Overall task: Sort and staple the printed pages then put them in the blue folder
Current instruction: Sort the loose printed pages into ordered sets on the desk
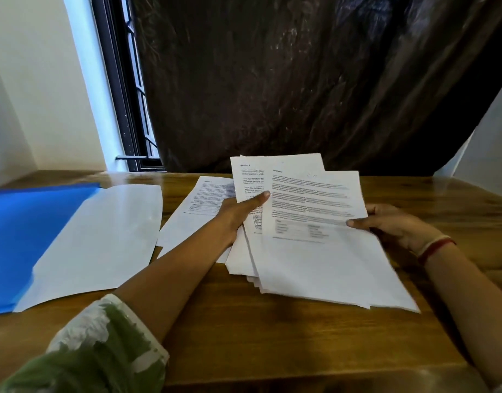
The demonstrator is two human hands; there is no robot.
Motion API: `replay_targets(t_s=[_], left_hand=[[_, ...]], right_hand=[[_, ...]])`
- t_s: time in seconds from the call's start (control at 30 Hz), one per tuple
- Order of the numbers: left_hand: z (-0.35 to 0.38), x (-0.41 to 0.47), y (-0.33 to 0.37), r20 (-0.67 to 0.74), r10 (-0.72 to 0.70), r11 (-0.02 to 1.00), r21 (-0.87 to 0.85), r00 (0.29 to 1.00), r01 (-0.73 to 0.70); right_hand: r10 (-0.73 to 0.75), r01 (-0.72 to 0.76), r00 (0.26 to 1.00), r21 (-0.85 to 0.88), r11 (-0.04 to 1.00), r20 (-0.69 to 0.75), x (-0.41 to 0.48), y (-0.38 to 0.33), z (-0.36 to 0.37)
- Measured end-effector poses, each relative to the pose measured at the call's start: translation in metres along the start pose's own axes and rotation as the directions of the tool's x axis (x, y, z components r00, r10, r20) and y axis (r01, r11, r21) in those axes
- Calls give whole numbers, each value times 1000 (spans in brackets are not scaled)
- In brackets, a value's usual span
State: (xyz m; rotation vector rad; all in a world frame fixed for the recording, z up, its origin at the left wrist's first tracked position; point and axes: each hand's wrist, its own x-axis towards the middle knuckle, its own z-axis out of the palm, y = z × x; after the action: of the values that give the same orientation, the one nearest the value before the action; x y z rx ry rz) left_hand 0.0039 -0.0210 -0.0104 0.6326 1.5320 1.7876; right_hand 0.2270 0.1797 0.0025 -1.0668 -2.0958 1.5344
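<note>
Printed pages point(315, 231): one loose, fanned sheaf in the centre of my view, its far end raised above the wooden table point(244, 336). I cannot tell whether its near end touches the wood.
Left hand point(238, 214): grips the rear sheets at their left edge, thumb laid across the print.
Right hand point(385, 222): pinches the front sheet at its right edge, thumb on top.
Position: the sheaf lies between the two hands, and both hold it.
Single printed sheet point(198, 205): flat on the table just left of the sheaf, partly covered by the left hand and forearm.
Blue folder point(26, 222): at the table's left, well apart from the sheaf, cut off by the frame edge.
White sheet point(102, 242): upper face blank, lying over the folder's right part.
Not legible to me: the body text is blurred. Only headings beginning "Section" and small tables show.
Sheet count: I cannot tell, as the lower pages hide one another.
Hidden: the fingers of both hands behind the paper.
</note>
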Motion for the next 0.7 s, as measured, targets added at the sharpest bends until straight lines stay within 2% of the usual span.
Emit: replay_targets(t_s=[0.1,0.2,0.3,0.37,0.43,0.53,0.6,0.7], left_hand=[[1,1,-2,-13,34,999,0,999,-34],[-1,2,-1,8,15,1000,26,1000,-16],[-3,1,-1,43,11,1000,16,999,-11],[-4,1,-1,48,15,1000,-1,999,-15],[-5,2,-2,48,31,999,-15,998,-30],[-5,4,-4,32,84,996,26,996,-85],[-7,7,-4,32,109,992,66,993,-111],[-9,9,-2,54,130,990,52,990,-132]], right_hand=[[-71,104,976,150,983,-206,-1,5,-13],[-22,139,937,314,939,-349,5,11,-33],[76,119,952,588,800,-296,1,16,-42],[126,107,954,698,708,-273,-2,23,-45],[124,94,964,739,668,-235,-3,29,-48],[162,60,958,719,692,-235,-1,31,-49],[100,87,976,767,636,-194,-6,24,-46],[38,125,977,709,694,-209,-5,19,-37]])
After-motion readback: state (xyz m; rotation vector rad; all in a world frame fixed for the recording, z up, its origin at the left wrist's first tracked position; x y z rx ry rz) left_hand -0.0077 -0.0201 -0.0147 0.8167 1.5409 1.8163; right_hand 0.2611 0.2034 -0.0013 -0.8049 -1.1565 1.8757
